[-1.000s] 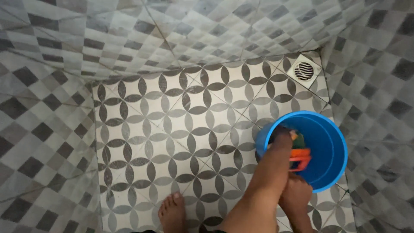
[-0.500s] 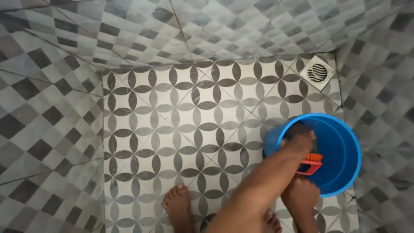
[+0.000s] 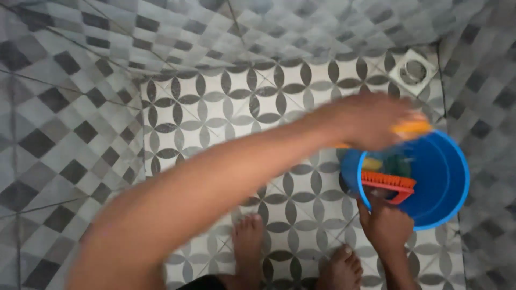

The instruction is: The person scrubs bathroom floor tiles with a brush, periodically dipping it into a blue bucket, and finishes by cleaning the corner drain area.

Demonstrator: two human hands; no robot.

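lifting a yellow sponge point(image 3: 411, 128) in a closed left hand point(image 3: 371, 121) above the blue bucket point(image 3: 441, 177), right hand point(image 3: 384, 223) gripping its rim beside the orange brush point(image 3: 388, 182); judging next, a steady carry clear.

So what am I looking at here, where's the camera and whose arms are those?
The camera sits on a person's head and looks straight down at a patterned tile floor, so both arms are that person's own. The left hand, blurred by motion, is above a blue bucket and holds something yellow-orange; I cannot tell what. The right hand grips the bucket's near rim. Inside lies an orange brush. Bare feet show below, and a floor drain sits in the far corner.
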